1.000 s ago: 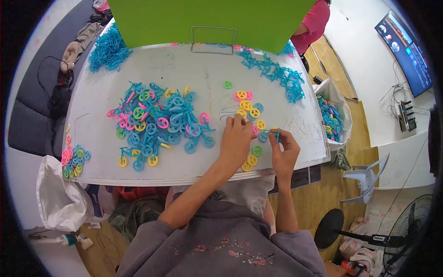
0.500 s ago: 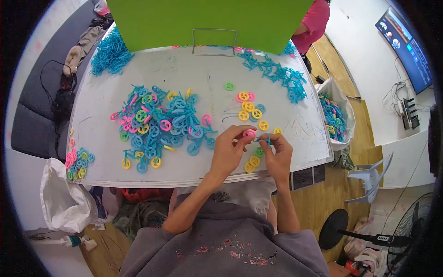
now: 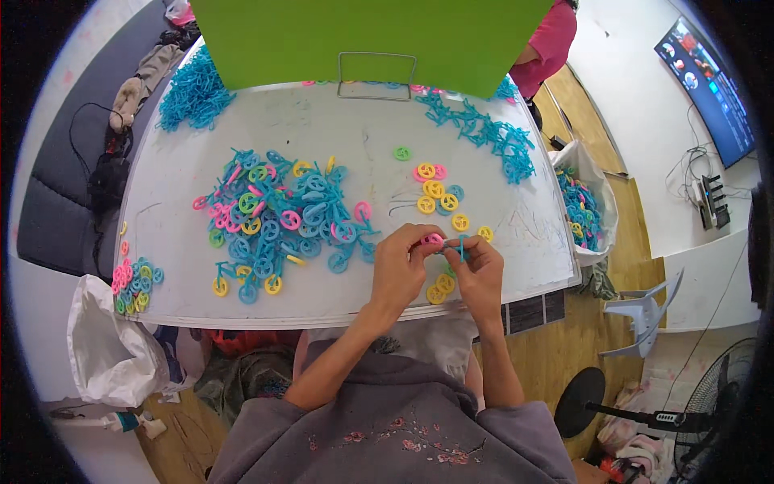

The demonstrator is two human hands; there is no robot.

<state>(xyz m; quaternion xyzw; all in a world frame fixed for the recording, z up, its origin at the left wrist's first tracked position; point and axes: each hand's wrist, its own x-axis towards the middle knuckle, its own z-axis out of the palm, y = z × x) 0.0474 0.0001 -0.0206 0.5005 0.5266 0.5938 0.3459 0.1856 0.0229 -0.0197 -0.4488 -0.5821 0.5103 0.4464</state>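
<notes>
Over the near part of the white table (image 3: 355, 137), my left hand (image 3: 400, 262) pinches a small pink plastic wheel (image 3: 433, 239). My right hand (image 3: 480, 278) grips a thin blue branched plastic piece (image 3: 462, 244) close beside it. The two parts meet between my fingertips, but whether they are joined is too small to tell. Just below lie yellow wheels (image 3: 436, 294), partly hidden by my hands. Beyond my fingers sit loose yellow wheels (image 3: 434, 189), with pink, blue and green ones among them. Left of my left hand spreads a large heap of blue pieces with coloured wheels (image 3: 270, 214).
Blue branched pieces are piled at far left (image 3: 193, 93) and strewn at far right (image 3: 484, 133). A green board (image 3: 363, 40) stands across the back. Small wheels (image 3: 137, 282) lie at the left edge. White sacks flank the table, left (image 3: 105, 355) and right (image 3: 601, 194).
My right hand has shifted slightly left with the blue piece, bringing it up against the pink wheel. That wheel has tilted and dropped a little in my left fingers.
</notes>
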